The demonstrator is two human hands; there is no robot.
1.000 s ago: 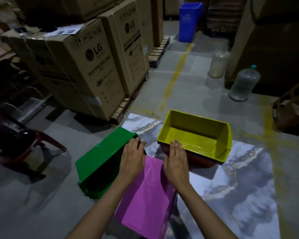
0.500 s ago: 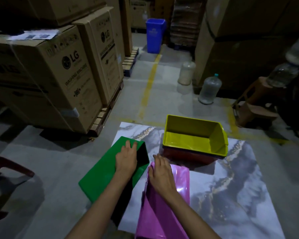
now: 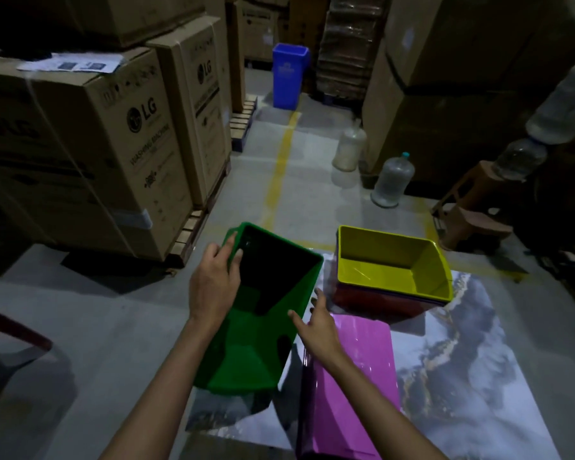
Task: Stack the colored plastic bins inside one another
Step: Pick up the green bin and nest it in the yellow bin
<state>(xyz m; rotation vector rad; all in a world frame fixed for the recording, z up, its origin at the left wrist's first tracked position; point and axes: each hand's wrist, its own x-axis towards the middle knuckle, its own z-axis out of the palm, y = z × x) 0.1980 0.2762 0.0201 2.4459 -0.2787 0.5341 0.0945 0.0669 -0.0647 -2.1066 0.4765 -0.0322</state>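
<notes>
Head-camera footage gave us the only view, looking down at a marble-patterned sheet (image 3: 478,376) spread on a grey warehouse floor. Our left hand (image 3: 213,287) gripped the near left wall of a green rectangular plastic bin (image 3: 263,327), thumb outside and fingers curled over the rim into the dark interior. The bin sat tilted with its mouth turned up toward us, its lower end at the sheet's left edge. Our right hand (image 3: 319,327) was spread loosely, the fingertips (image 3: 292,315) touching the green bin's right rim; we could not tell whether it truly gripped the plastic.

Just beside that hand lay a pink glossy plastic bin (image 3: 352,376), apparently upside down or on its side, not nested in anything. Beyond it stood a yellow rectangular plastic bin (image 3: 395,263) seated inside a red plastic bin (image 3: 379,302), with a thin purple edge showing between them, possibly another bin.

We judged the task roughly half finished: one stack existed, while the green and pink bins were left to add. Cardboard appliance boxes (image 3: 113,154) stood well apart on the left.
</notes>
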